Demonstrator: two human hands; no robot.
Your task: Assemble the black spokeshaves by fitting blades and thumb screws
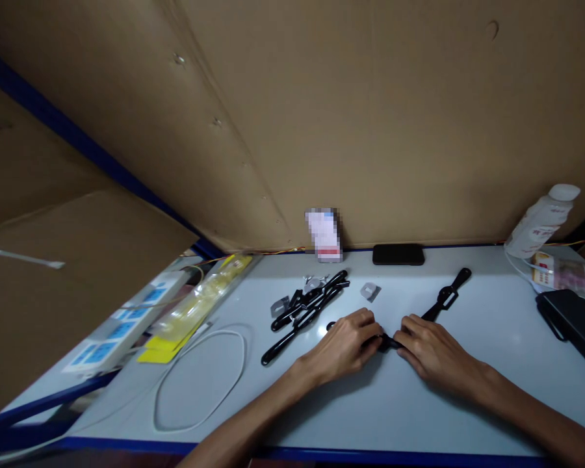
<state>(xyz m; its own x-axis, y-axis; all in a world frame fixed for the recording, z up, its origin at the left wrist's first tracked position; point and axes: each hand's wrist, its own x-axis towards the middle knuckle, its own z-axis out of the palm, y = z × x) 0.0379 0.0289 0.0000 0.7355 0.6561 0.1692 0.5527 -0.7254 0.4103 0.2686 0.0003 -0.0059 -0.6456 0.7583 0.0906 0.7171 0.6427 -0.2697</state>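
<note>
Strap (386,341) on table (370,409) between left hand (344,344) and right hand (431,351); both hands in a pinch on it

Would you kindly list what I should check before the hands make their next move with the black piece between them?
1. Small black plastic piece pinched by left hand and right hand together: ok.
2. How the fingers sit on it: cannot tell, it is mostly covered.
3. Pile of long black plastic straps beside the left hand, untouched: ok.
4. Small grey metal clip lying apart, behind the left hand: ok.
5. Whether the single black strap behind the right hand joins the held piece: cannot tell.
</note>
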